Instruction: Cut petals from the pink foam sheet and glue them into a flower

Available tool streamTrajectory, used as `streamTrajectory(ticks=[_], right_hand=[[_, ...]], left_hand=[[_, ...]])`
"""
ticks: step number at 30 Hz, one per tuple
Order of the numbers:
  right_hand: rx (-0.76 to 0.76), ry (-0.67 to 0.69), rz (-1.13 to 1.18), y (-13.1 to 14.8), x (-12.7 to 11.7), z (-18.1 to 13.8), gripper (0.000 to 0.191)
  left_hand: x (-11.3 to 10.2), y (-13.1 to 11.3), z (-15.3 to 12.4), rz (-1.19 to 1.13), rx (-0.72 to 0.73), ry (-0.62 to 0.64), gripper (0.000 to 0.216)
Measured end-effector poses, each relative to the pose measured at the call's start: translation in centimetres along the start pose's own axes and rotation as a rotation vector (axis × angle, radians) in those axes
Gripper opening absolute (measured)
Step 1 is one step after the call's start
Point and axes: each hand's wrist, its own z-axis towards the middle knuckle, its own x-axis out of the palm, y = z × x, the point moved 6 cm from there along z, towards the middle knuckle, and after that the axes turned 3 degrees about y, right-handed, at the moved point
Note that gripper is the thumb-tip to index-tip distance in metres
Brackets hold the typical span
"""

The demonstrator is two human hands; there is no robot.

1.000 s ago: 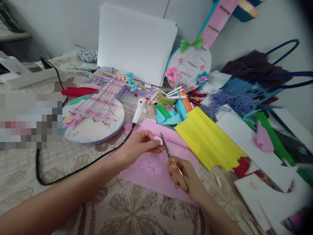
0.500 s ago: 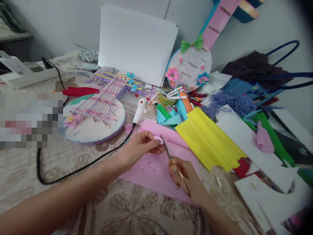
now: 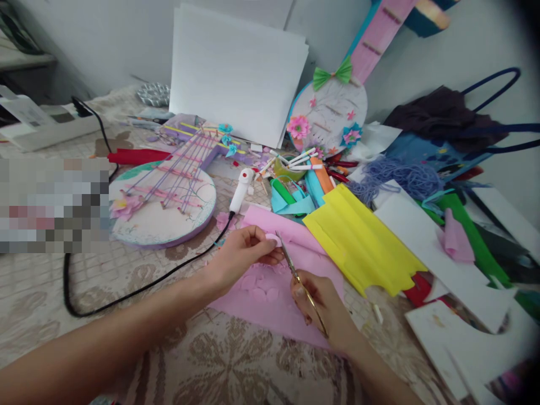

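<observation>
Between the thumb and fingers of my left hand is a small pale pink paper piece. My right hand is closed round the gold handles of a pair of scissors, whose blade tips touch or nearly touch the piece's edge. Under both hands lies a sheet of pink crepe paper, partly rolled at its far side. Several small pink cut pieces rest on that sheet, just below my left hand.
A white corded glue gun lies beyond my left hand, its black cord looping leftward. A decorated cardboard instrument is at left, another leans behind. Yellow crepe paper and white card scraps lie right.
Both hands keep nearly the same place, the scissors still at the edge of the pink piece. The view has shifted very slightly.
</observation>
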Motion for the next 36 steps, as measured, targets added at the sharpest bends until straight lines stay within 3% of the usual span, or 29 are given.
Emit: streamTrajectory(ticks=[18,23,36], right_hand=[[0.041,-0.011,0.023,-0.44,0.2,-0.02,0.04],[0.039,0.054,0.114,-0.66,0.43,-0.13,0.042],[0.017,0.075,0.036,-0.35,-0.37,-0.3,0.043]], left_hand=[[-0.12,0.14,0.02,-0.022,-0.002,-0.023,0.022],[-0.05,0.04,0.09,-0.013,-0.019,0.019,0.022],[-0.11,-0.31,0.28,0.024,-0.098,0.09,0.022]])
